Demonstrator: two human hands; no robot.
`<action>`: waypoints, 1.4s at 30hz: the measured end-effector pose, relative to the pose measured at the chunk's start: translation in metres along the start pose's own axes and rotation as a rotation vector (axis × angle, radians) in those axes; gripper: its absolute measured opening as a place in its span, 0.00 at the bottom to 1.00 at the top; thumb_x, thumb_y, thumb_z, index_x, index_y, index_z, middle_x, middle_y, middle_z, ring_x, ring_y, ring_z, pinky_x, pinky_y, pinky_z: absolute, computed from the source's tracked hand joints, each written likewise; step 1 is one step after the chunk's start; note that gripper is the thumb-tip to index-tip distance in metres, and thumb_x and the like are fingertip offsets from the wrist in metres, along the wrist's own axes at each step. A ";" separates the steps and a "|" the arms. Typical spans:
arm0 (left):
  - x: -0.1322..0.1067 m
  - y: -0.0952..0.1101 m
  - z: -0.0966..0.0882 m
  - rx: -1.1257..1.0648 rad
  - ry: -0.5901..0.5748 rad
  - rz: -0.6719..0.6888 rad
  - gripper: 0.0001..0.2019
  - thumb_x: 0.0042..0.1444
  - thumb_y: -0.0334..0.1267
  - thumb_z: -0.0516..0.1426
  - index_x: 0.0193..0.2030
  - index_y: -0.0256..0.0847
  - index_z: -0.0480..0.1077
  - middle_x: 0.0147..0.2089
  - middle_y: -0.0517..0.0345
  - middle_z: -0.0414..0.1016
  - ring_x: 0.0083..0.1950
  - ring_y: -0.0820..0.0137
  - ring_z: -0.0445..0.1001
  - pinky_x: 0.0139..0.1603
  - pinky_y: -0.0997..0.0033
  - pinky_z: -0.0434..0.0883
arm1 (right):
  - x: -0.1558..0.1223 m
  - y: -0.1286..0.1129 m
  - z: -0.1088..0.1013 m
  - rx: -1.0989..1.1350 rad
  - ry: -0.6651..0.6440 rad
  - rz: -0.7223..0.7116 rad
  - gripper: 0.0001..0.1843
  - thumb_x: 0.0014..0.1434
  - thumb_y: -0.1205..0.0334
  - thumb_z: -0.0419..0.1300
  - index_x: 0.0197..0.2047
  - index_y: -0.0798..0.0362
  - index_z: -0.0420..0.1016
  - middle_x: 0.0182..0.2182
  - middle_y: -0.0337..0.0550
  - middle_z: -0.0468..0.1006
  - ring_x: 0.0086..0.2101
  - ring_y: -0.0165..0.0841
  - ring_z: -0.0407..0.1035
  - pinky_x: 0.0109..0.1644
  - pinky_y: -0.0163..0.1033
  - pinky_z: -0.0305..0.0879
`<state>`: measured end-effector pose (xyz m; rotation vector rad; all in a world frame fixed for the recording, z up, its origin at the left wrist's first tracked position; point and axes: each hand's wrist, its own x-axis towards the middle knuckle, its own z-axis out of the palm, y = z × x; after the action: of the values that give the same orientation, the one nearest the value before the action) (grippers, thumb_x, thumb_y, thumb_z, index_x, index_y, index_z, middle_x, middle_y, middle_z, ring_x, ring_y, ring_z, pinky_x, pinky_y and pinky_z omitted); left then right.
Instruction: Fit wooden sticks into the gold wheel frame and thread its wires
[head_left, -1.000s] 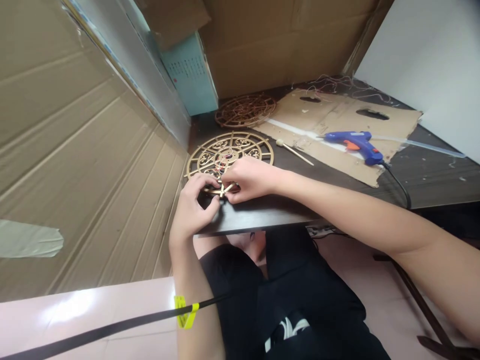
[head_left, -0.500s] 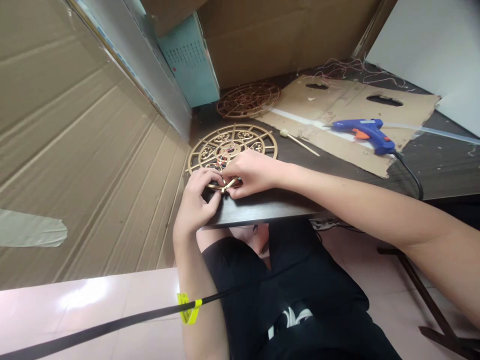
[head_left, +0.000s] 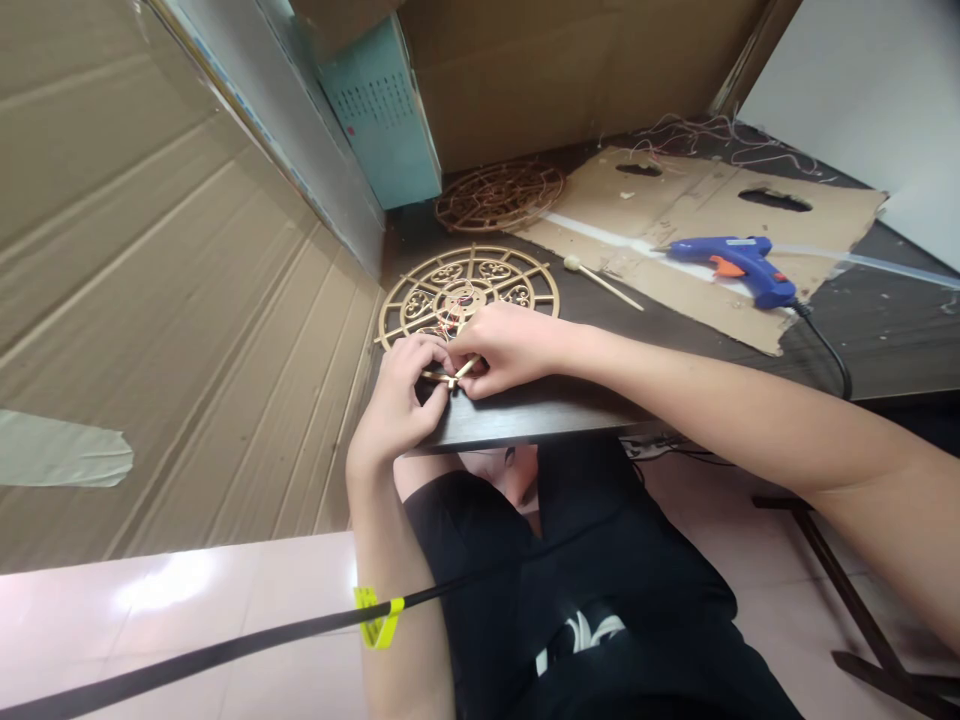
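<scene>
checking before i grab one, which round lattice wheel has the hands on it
The front gold lattice wheel: the left hand and right hand are on it. The copper-coloured wheel lies farther back, untouched.

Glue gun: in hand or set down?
Set down: the blue hot glue gun lies on its side on the cardboard sheet, untouched. The left hand and right hand are both at the gold lattice disc.
</scene>
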<state>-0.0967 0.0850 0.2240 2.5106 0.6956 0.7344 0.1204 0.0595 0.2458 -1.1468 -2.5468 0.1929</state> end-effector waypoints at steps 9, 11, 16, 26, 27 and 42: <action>0.000 -0.003 0.003 0.020 -0.016 0.001 0.10 0.55 0.25 0.54 0.39 0.43 0.64 0.51 0.50 0.72 0.58 0.56 0.69 0.62 0.50 0.64 | 0.000 0.005 0.008 0.071 0.041 -0.050 0.03 0.52 0.65 0.64 0.30 0.55 0.78 0.22 0.38 0.74 0.25 0.28 0.61 0.33 0.36 0.49; -0.001 -0.003 0.003 0.014 -0.012 0.006 0.10 0.54 0.24 0.54 0.39 0.43 0.64 0.51 0.50 0.72 0.57 0.56 0.70 0.62 0.50 0.65 | 0.000 0.006 0.009 0.079 0.044 -0.055 0.03 0.52 0.65 0.64 0.30 0.55 0.78 0.22 0.38 0.74 0.25 0.29 0.61 0.33 0.36 0.49; -0.001 -0.002 0.001 -0.010 0.000 0.015 0.09 0.55 0.24 0.55 0.39 0.43 0.65 0.49 0.52 0.73 0.56 0.57 0.70 0.62 0.52 0.65 | 0.000 0.005 0.008 0.092 0.047 -0.058 0.03 0.52 0.65 0.63 0.31 0.55 0.79 0.22 0.38 0.74 0.26 0.30 0.63 0.33 0.36 0.49; -0.002 -0.001 0.000 -0.049 0.019 0.014 0.09 0.56 0.24 0.56 0.39 0.43 0.68 0.48 0.54 0.74 0.55 0.60 0.72 0.63 0.54 0.66 | 0.000 0.003 0.005 0.100 0.049 -0.037 0.02 0.52 0.66 0.64 0.29 0.55 0.78 0.21 0.36 0.71 0.24 0.27 0.58 0.32 0.36 0.48; -0.002 -0.001 0.000 -0.047 0.018 0.015 0.09 0.56 0.24 0.56 0.39 0.43 0.68 0.49 0.54 0.74 0.56 0.60 0.72 0.63 0.54 0.66 | 0.000 0.003 0.006 0.105 0.048 -0.038 0.02 0.52 0.66 0.64 0.29 0.55 0.77 0.21 0.36 0.71 0.24 0.27 0.58 0.32 0.36 0.49; -0.003 -0.001 -0.001 -0.011 -0.009 0.003 0.10 0.55 0.24 0.55 0.39 0.44 0.66 0.51 0.53 0.73 0.57 0.58 0.70 0.62 0.53 0.65 | 0.001 0.002 0.004 0.135 0.041 -0.034 0.04 0.52 0.66 0.64 0.32 0.56 0.82 0.22 0.37 0.74 0.25 0.28 0.60 0.33 0.36 0.50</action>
<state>-0.0997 0.0848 0.2229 2.5044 0.6831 0.7251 0.1197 0.0611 0.2413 -1.0448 -2.4740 0.3241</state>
